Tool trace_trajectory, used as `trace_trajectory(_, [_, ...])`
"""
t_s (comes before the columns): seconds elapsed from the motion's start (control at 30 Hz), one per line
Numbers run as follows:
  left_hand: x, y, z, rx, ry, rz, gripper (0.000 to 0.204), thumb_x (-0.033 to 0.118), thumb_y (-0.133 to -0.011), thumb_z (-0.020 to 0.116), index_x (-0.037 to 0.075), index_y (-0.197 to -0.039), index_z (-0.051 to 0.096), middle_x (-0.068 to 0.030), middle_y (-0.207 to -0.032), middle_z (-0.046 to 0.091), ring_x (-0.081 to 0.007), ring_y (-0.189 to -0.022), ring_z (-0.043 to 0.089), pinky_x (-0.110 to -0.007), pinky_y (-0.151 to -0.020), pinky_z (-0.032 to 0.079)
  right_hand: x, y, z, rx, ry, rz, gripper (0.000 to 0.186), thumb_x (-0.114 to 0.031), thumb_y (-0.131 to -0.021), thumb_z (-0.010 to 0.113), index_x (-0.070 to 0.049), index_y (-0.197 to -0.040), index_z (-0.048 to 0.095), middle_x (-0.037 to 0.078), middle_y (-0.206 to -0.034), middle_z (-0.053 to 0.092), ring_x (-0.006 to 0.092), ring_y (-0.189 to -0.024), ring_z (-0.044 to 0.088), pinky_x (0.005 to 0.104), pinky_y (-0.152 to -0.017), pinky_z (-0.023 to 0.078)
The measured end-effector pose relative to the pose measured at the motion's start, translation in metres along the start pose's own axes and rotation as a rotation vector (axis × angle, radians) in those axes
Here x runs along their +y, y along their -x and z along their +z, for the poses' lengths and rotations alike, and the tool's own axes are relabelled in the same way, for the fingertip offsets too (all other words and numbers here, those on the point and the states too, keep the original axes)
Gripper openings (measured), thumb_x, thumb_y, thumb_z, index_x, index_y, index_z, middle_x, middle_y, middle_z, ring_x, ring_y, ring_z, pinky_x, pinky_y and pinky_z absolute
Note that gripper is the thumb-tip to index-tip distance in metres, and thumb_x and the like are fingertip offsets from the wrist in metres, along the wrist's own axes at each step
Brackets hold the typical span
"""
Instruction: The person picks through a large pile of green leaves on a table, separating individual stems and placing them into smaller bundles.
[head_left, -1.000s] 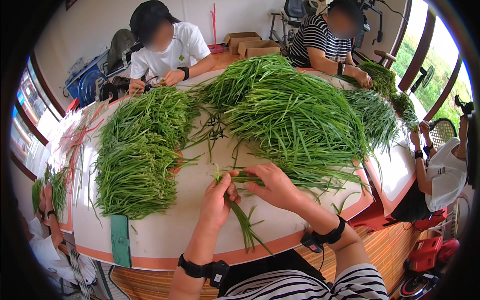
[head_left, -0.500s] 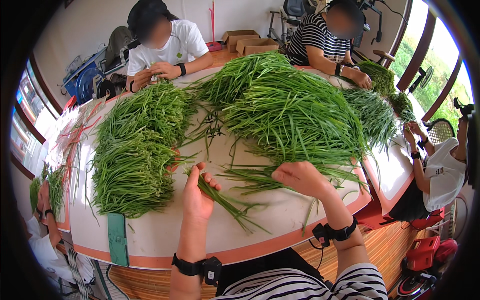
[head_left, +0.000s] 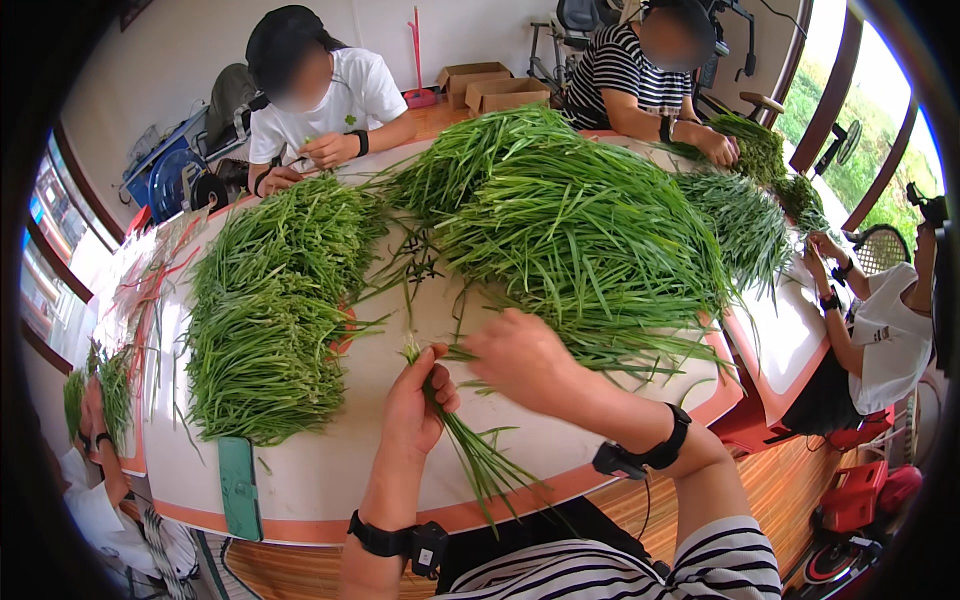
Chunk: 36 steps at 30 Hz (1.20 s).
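In my left hand [head_left: 415, 410] is a small bunch of garlic chives [head_left: 478, 455]. My fingers are wrapped round its upper part, and the long leaves hang down toward the table's front edge. My right hand [head_left: 525, 365] is just right of it, fingers curled together and slightly blurred. Some green strands show by its fingertips, but what it grips is hard to make out. Beyond my right hand lies a big loose heap of chives [head_left: 590, 230]. To the left, a neater pile [head_left: 270, 310] stretches away from me.
A green phone case [head_left: 238, 488] lies at the table's [head_left: 330, 480] front left. Red ties [head_left: 150, 285] are spread at the far left. Two people work across the table, one at the right and one at the left edge. Darker greens [head_left: 735, 225] lie at the right.
My right hand has moved left from the heap's near edge, close to my left hand. The bunch in my left hand now hangs more steeply, and that hand has shifted slightly right.
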<state>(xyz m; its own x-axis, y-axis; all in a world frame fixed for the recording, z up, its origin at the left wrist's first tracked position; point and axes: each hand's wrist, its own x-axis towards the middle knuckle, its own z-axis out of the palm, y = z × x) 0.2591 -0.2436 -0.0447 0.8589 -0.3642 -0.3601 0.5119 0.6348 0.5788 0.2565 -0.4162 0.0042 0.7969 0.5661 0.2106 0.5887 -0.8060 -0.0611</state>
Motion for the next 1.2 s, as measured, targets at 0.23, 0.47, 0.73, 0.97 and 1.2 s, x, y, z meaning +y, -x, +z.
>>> trace_trajectory(0.23, [0.009,0.005,0.006,0.177,-0.122,0.075,0.019,0.025,-0.094,0.043,0.008,-0.099,0.05,-0.0008,-0.073,0.05,-0.0132,-0.066,0.05,-0.026,-0.052,0.038,-0.063,-0.029,-0.042,-0.002,-0.227,-0.249,0.013,-0.015,-0.076,0.052,-0.009,-0.081,0.062,0.007,-0.084,0.062,0.0259,-0.067,0.061,0.0364,-0.054,0.049])
trace_trajectory(0.47, [0.0,0.003,0.008,0.11,0.075,0.097,0.021,0.028,-0.093,0.044,0.01,-0.101,0.05,0.0012,-0.066,0.04,-0.0109,-0.059,0.039,-0.026,-0.056,0.036,0.036,0.023,0.014,-0.042,-0.329,0.277,0.018,-0.02,-0.077,0.055,-0.004,-0.082,0.061,0.012,-0.074,0.06,0.0322,-0.071,0.058,0.0401,-0.065,0.047])
trace_trajectory(0.73, [-0.001,0.004,0.007,0.016,-0.009,0.068,0.023,0.027,-0.093,0.044,0.006,-0.101,0.051,-0.0007,-0.065,0.043,-0.013,-0.058,0.042,-0.03,-0.056,0.038,0.036,0.033,0.028,0.092,-0.313,0.27,0.02,-0.02,-0.075,0.059,-0.001,-0.081,0.061,0.014,-0.075,0.061,0.0327,-0.078,0.056,0.0409,-0.073,0.045])
trace_trajectory(0.97, [-0.011,0.009,0.012,-0.023,-0.058,-0.024,0.026,0.029,-0.092,0.047,0.006,-0.103,0.05,-0.0008,-0.064,0.042,-0.0134,-0.057,0.043,-0.032,-0.055,0.04,0.031,0.045,0.007,0.187,-0.851,0.561,0.02,-0.017,-0.078,0.063,0.001,-0.085,0.062,0.01,-0.07,0.064,0.0197,-0.064,0.062,0.0292,-0.06,0.048])
trace_trajectory(1.2, [-0.019,0.017,0.026,-0.021,-0.143,-0.067,0.028,0.03,-0.091,0.049,0.005,-0.104,0.049,-0.0006,-0.064,0.042,-0.0128,-0.057,0.042,-0.031,-0.053,0.039,0.022,0.048,0.009,0.102,-1.028,0.53,0.022,-0.015,-0.08,0.065,0.002,-0.093,0.059,0.006,-0.078,0.063,0.0088,-0.07,0.057,0.0238,-0.064,0.047])
